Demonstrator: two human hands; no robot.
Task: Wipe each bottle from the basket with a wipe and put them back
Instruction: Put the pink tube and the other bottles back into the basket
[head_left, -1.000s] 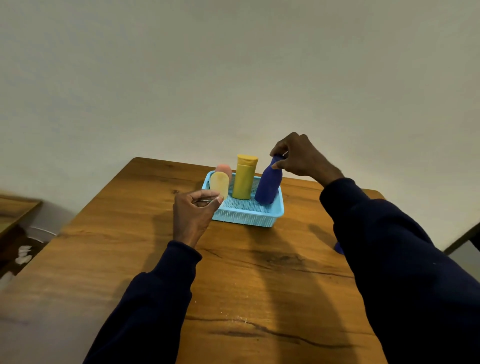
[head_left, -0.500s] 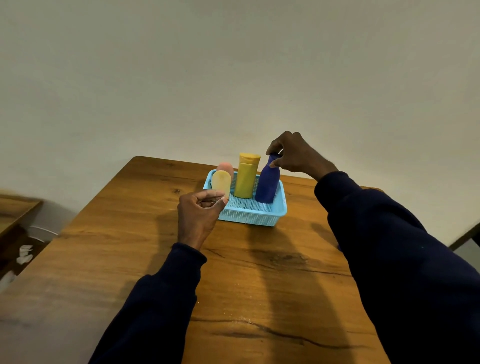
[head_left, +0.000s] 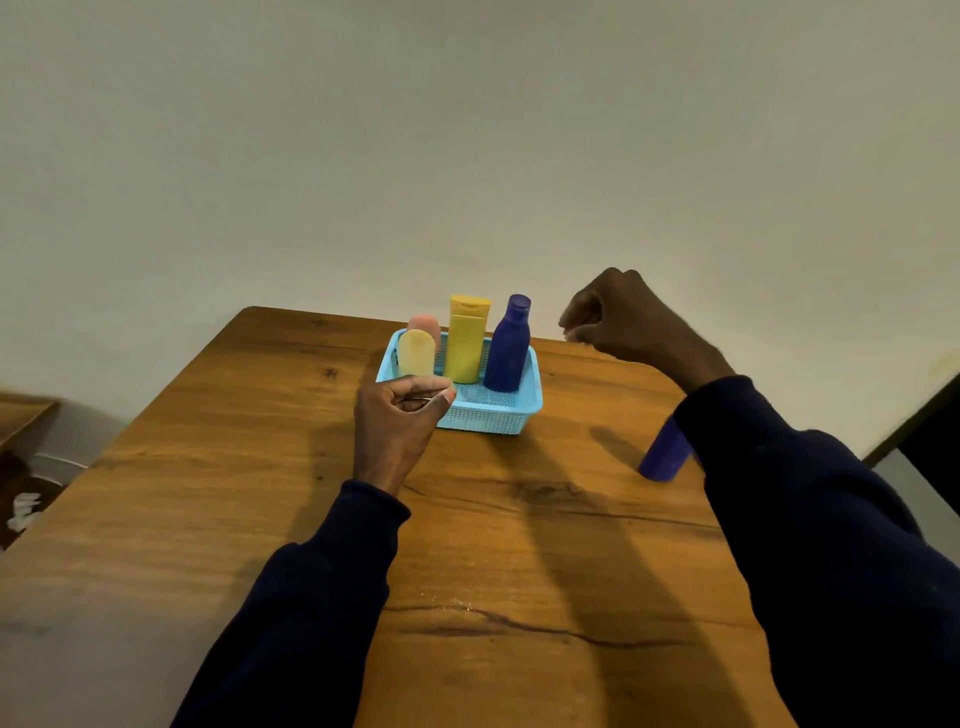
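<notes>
Grey and thin, a thin grey scrap (head_left: 422, 399) sits pinched between the thumb and curled forefinger of the left hand (head_left: 395, 423); whether it is the wipe cannot be told. That hand hovers left of centre, overlapping the near left corner of the light blue basket (head_left: 491, 418).

The right hand (head_left: 621, 322), at centre right, has its fingers folded into a loose fist with nothing visible inside. It is level with the cap of the dark blue bottle (head_left: 506, 353) and clear of it, to its right.

That bottle stands upright at the right end of the basket. Just left of it stands the yellow bottle (head_left: 465, 343), then the pale yellow bottle (head_left: 415, 354) at the left end, with the pink bottle (head_left: 426, 323) behind it. All four are inside the basket, which sits near the far edge of the wooden table (head_left: 208, 467).

Further right on the table, a purple cylinder (head_left: 661, 457) shows beside the right arm's dark navy sleeve (head_left: 831, 545), partly hidden by it. A plain pale wall (head_left: 467, 130) fills the upper half of the frame.
</notes>
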